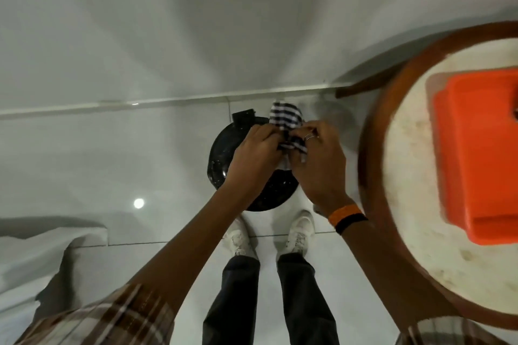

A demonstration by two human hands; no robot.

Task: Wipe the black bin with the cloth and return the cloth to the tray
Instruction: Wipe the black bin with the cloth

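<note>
A round black bin (221, 159) stands on the floor against the wall, its lid speckled with pale dust. Above it I hold a black-and-white striped cloth (284, 117) between both hands. My left hand (256, 152) pinches the cloth's left side. On the cloth's right side my right hand (316, 154), with a ring on one finger, grips it. The cloth is bunched and lifted off the lid. An orange tray (476, 148) lies on the round table to my right, cut off by the frame edge.
The round table (403, 126) with a brown rim and pale top stands close on the right. White tiled floor and a white wall surround the bin. My white shoes (238, 235) stand just behind the bin. A white sheet (42, 255) lies at lower left.
</note>
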